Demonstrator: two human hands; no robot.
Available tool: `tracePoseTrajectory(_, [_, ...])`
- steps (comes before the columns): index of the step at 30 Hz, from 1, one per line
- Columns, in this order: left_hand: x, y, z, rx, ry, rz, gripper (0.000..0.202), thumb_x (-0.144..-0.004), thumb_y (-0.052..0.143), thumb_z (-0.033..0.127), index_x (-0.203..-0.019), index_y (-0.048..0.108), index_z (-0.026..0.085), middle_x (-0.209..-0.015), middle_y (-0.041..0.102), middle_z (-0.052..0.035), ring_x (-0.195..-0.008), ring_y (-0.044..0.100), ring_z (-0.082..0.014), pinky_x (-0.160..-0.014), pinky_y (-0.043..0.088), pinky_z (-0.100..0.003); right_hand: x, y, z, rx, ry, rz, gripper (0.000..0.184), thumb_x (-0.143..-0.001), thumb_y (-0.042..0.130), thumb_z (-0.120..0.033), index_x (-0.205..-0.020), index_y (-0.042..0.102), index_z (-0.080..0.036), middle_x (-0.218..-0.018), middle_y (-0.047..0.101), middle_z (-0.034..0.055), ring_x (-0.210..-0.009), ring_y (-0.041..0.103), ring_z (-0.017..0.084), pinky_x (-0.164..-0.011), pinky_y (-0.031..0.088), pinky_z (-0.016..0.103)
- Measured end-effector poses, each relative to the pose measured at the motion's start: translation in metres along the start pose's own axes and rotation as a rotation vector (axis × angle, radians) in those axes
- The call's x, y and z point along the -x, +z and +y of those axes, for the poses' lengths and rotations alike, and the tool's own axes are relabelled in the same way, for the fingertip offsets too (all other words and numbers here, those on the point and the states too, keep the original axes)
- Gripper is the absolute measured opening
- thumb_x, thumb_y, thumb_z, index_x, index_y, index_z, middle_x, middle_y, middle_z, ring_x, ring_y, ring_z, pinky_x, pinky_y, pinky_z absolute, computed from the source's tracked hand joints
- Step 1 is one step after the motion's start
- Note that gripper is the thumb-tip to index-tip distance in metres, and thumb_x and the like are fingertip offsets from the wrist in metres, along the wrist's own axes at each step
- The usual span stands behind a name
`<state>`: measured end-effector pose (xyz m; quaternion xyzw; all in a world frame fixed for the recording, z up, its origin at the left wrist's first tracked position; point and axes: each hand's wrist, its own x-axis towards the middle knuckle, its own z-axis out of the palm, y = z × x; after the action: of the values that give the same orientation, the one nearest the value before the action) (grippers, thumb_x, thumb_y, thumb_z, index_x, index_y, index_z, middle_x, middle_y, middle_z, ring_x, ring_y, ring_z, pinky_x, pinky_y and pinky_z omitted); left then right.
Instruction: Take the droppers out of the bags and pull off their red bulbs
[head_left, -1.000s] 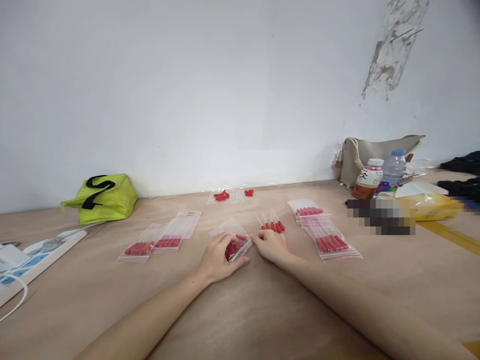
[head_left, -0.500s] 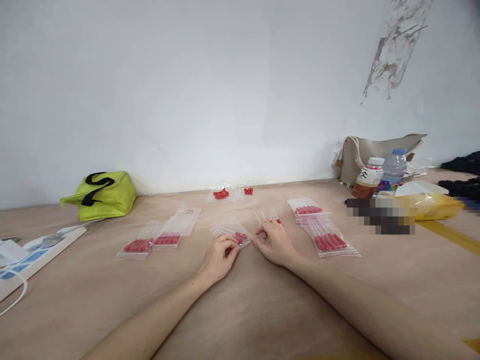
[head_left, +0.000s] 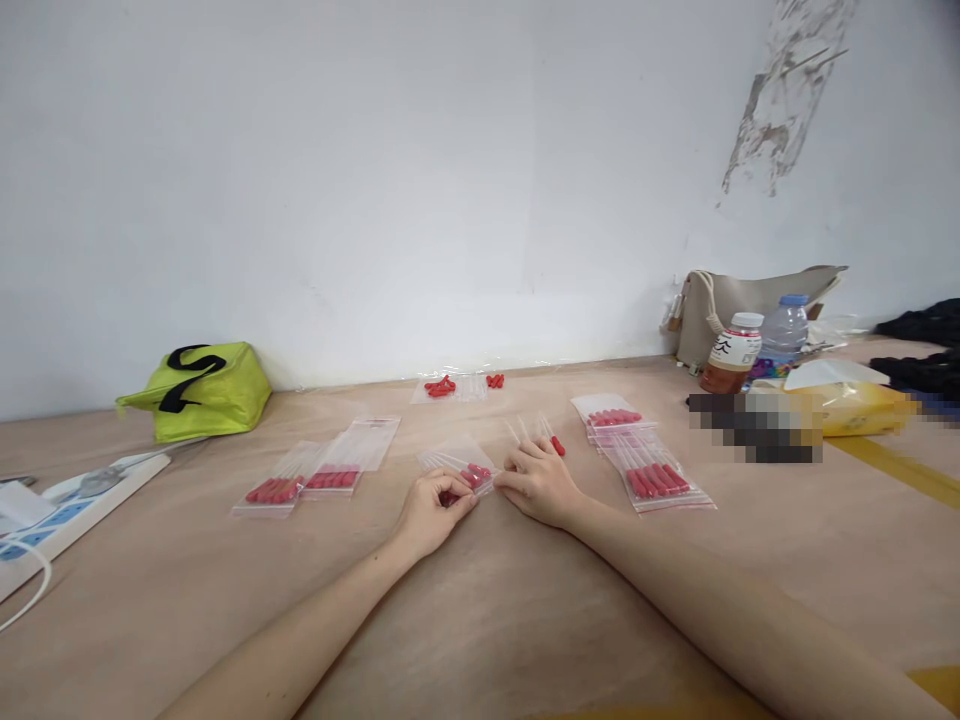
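Note:
In the middle of the table lies a small clear zip bag (head_left: 455, 460) holding several thin clear sticks with red handles (head_left: 475, 474). My left hand (head_left: 433, 510) pinches the bag's near left edge, thumb against curled fingers, hiding part of the red handles. At the bag's right corner, my right hand (head_left: 541, 484) has its thumb and index finger closed on the plastic. Its other fingers lie over a few loose clear sticks, one with a red handle (head_left: 557, 446) showing. What else sits under that palm is hidden.
Filled zip bags (head_left: 270, 490) lie at left, others (head_left: 658, 478) at right. Loose red pieces (head_left: 440, 386) and clear sticks (head_left: 470, 387) are by the wall. Around them stand a lime bag (head_left: 214, 390), power strip (head_left: 79, 525), bottles (head_left: 733, 352) and yellow pack (head_left: 862, 405).
The red handles inside the middle bag show more plainly beside my left fingers. My right hand has shifted slightly left and lower, uncovering more of the loose red handle.

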<state>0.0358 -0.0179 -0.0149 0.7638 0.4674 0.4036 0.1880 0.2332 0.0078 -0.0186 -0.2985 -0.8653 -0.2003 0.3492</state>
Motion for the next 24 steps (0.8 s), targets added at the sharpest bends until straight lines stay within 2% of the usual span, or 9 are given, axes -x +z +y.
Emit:
tracePoseTrajectory(4, [0.0, 0.001, 0.006, -0.053, 0.016, 0.028, 0.013, -0.072, 0.059, 0.026, -0.062, 0.063, 0.018, -0.071, 0.063, -0.0026, -0.068, 0.057, -0.0144, -0.06, 0.046, -0.027, -0.001, 0.003, 0.001, 0.018, -0.052, -0.001, 0.019, -0.082, 0.047, -0.018, -0.073, 0.062, -0.022, -0.071, 0.056, 0.0012, -0.071, 0.04, 0.013, -0.066, 0.021, 0.03])
tracePoseTrajectory(7, [-0.004, 0.005, 0.009, -0.11, 0.062, 0.033, 0.014, -0.076, 0.056, 0.028, -0.071, 0.067, 0.02, -0.077, 0.064, -0.0032, -0.075, 0.057, -0.0154, -0.067, 0.046, -0.029, -0.002, 0.003, 0.001, 0.023, -0.069, -0.015, 0.018, -0.083, 0.046, -0.019, -0.073, 0.062, -0.021, -0.071, 0.055, 0.0017, -0.072, 0.04, 0.013, -0.066, 0.022, 0.03])
tracePoseTrajectory(10, [-0.01, 0.01, 0.01, -0.129, 0.089, 0.018, 0.015, -0.077, 0.054, 0.028, -0.075, 0.068, 0.022, -0.082, 0.064, -0.0032, -0.08, 0.057, -0.0164, -0.073, 0.046, -0.032, -0.002, 0.003, 0.001, 0.031, -0.077, -0.015, 0.018, -0.083, 0.045, -0.018, -0.075, 0.062, -0.021, -0.071, 0.055, 0.0014, -0.072, 0.04, 0.013, -0.067, 0.022, 0.031])
tracePoseTrajectory(13, [-0.015, 0.013, 0.008, -0.138, 0.077, -0.008, 0.017, -0.078, 0.053, 0.027, -0.073, 0.069, 0.022, -0.084, 0.064, -0.0033, -0.081, 0.057, -0.0167, -0.075, 0.046, -0.033, -0.001, 0.003, 0.002, 0.032, -0.083, -0.012, 0.018, -0.082, 0.045, -0.017, -0.08, 0.062, -0.023, -0.071, 0.056, 0.001, -0.072, 0.041, 0.013, -0.068, 0.023, 0.031])
tracePoseTrajectory(17, [-0.016, 0.013, 0.01, -0.134, 0.13, -0.045, 0.014, -0.077, 0.054, 0.024, -0.076, 0.068, 0.023, -0.089, 0.063, -0.0028, -0.086, 0.056, -0.017, -0.08, 0.044, -0.034, -0.001, 0.002, 0.002, 0.034, -0.057, -0.013, 0.018, -0.082, 0.046, -0.017, -0.08, 0.063, -0.023, -0.072, 0.056, 0.0019, -0.072, 0.041, 0.014, -0.068, 0.023, 0.031])
tracePoseTrajectory(24, [-0.011, 0.016, 0.016, -0.09, 0.096, -0.003, 0.017, -0.079, 0.049, 0.02, -0.066, 0.061, 0.018, -0.083, 0.064, -0.0039, -0.079, 0.058, -0.0162, -0.074, 0.045, -0.032, -0.003, 0.005, -0.002, 0.023, -0.065, -0.028, 0.019, -0.084, 0.044, -0.019, -0.077, 0.062, -0.02, -0.071, 0.056, 0.0026, -0.072, 0.041, 0.014, -0.067, 0.023, 0.031])
